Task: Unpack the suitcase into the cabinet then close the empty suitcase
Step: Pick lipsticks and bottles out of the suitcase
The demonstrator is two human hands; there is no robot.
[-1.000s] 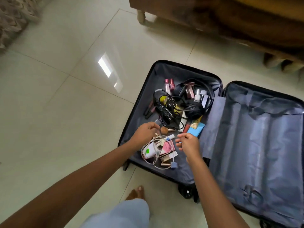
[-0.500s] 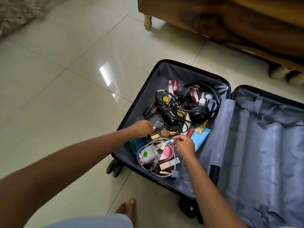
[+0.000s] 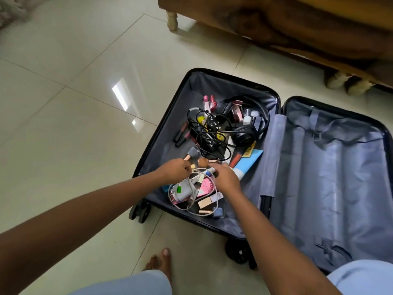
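The open suitcase (image 3: pixel 168 133) lies flat on the tiled floor. Its left half holds small items: black headphones (image 3: pixel 244 135), tangled black cables (image 3: pixel 210 135), nail polish bottles (image 3: pixel 207 102), a white charger with its cable (image 3: pixel 182 191), a pink box (image 3: pixel 207 187) and a blue card (image 3: pixel 247 162). The right half (image 3: pixel 329 177) shows only grey lining and straps. My left hand (image 3: pixel 174 170) pinches the rose-gold handle of a makeup brush (image 3: pixel 191 152). My right hand (image 3: pixel 225 177) is just beside it, fingers curled down among the items; what they touch is hidden.
A wooden piece of furniture (image 3: pixel 297 24) on short legs stands behind the suitcase. Glossy floor tiles (image 3: pixel 74 124) spread to the left. My bare foot (image 3: pixel 161 262) is close to the suitcase wheels (image 3: pixel 140 211) at the near edge.
The camera has moved closer and lower. My two hands have drawn together over the near pile, and my left hand now has the brush handle between its fingers.
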